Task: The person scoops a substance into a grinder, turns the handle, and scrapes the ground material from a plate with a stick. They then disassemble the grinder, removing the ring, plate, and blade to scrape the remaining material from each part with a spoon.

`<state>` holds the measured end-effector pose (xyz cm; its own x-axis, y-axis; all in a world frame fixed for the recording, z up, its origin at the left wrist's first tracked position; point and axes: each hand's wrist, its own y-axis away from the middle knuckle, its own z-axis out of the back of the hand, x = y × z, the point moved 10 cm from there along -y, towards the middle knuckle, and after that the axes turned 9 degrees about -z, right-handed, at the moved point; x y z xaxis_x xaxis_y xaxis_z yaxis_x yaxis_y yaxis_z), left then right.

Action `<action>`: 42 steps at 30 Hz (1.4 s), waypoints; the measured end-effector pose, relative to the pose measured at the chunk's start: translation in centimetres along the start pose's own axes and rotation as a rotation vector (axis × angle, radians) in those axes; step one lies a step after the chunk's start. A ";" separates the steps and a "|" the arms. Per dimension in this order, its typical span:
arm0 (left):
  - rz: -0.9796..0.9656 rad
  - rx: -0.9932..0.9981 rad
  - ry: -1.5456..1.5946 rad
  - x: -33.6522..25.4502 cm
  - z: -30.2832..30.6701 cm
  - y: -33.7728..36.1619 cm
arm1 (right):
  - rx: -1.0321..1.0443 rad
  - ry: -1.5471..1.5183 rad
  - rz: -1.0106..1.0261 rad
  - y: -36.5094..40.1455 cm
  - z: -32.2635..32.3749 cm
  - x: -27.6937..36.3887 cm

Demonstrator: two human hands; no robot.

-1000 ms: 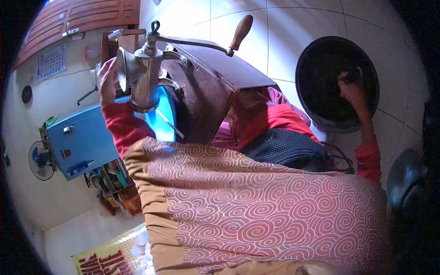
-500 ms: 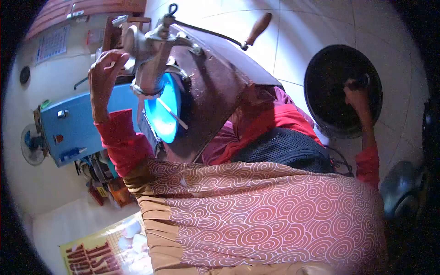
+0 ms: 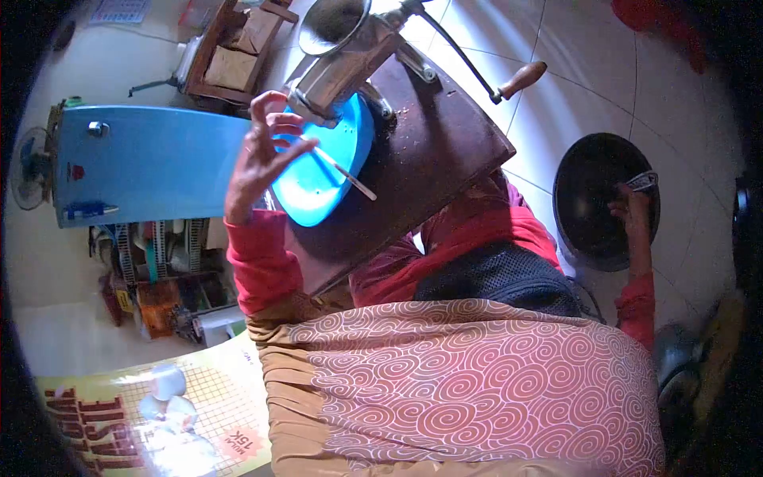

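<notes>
My left hand (image 3: 266, 151) is raised beside the outlet end of a metal hand-crank grinder (image 3: 338, 83), its fingers curled but apart, holding nothing. Under the outlet sits a bright blue basin (image 3: 306, 203) with a slim pale-handled utensil (image 3: 344, 173) lying across its rim. On the right, my right hand (image 3: 632, 211) reaches over a wide black pan (image 3: 588, 203). Its fingers are at a small shiny scoop-like thing (image 3: 642, 181), which overlaps the pan's far side in this view. Dark material fills the grinder's hopper (image 3: 334, 24).
The grinder is mounted on a dark brown bench (image 3: 445, 135), its wooden-handled crank (image 3: 523, 81) sticking out over the tiled floor (image 3: 548, 40). A blue fridge (image 3: 151, 167) and a rack of things stand left. Below them lies a yellow printed banner (image 3: 214, 397).
The view has shifted, so the grinder, bench and pan sit elsewhere in it. My left hand has moved from the hopper to the outlet. My right hand remains at the pan, nearer its edge.
</notes>
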<state>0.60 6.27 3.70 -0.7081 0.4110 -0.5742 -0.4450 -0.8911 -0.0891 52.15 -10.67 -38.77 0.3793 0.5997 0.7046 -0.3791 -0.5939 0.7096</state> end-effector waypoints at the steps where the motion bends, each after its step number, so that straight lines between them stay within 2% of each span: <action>1: -0.029 0.012 -0.141 -0.2 -0.5 0.7 | 0.029 0.011 0.023 -0.4 -0.4 -0.3; 2: -0.052 -0.100 -0.174 -0.7 -0.2 1.6 | 0.046 -0.018 0.013 -0.8 -0.1 -0.8; 4: -0.096 -0.198 -0.289 -1.0 -0.5 3.2 | 0.071 -0.117 -0.034 0.2 -0.6 -0.6; 5: -0.061 -0.140 -0.310 -1.0 -1.6 4.1 | 0.080 -0.190 -0.075 0.6 -0.9 -0.9; 6: -0.145 -0.123 -0.176 -1.1 -3.2 4.8 | 0.056 -0.150 -0.079 0.7 -0.9 -1.0; 8: -0.106 -0.013 -0.636 -1.0 -5.3 5.6 | 0.003 -0.077 -0.095 0.8 -0.6 -1.7; 11: -0.037 -0.157 -0.668 -0.1 -5.5 6.7 | 0.072 -0.101 0.029 2.0 -1.7 -1.0; 13: -0.016 -0.244 -0.716 -0.2 -5.1 7.7 | 0.030 -0.098 0.038 1.2 -1.6 -1.2; 16: -0.046 -0.196 -0.843 1.8 -4.4 10.2 | 0.002 -0.087 0.084 2.7 -2.7 0.0; 23: -0.012 -0.249 -0.881 2.9 -3.1 13.9 | 0.079 -0.091 0.066 1.5 -4.1 -0.8; 29: -0.086 -0.287 -0.822 2.0 -4.4 12.8 | 0.111 -0.161 0.038 1.9 -4.2 -0.9; 31: -0.083 -0.261 -0.777 1.1 -4.7 12.0 | 0.152 -0.054 0.056 0.6 -3.5 -1.7; 32: -0.144 -0.266 -0.790 0.7 -4.9 11.8 | 0.012 -0.052 0.053 2.4 -3.1 -1.0; 35: -0.205 -0.280 -0.752 0.0 -5.1 11.7 | -0.098 0.137 0.214 2.9 -1.0 -0.5; 39: -0.339 -0.301 -0.777 -1.7 -5.4 11.5 | -0.353 0.447 0.612 4.5 1.8 2.3; 41: -0.360 -0.312 -0.765 -2.0 -5.7 11.6 | -0.436 0.538 0.889 6.7 2.4 4.9; 42: -0.360 -0.302 -0.753 -2.4 -5.6 11.6 | -0.440 0.534 0.892 6.6 2.5 6.3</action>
<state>0.24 -6.13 -0.46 -0.7736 0.5984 0.2083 -0.6215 -0.6526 -0.4334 54.10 -12.15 -29.63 -0.5453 0.2707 0.7933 -0.6383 -0.7476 -0.1836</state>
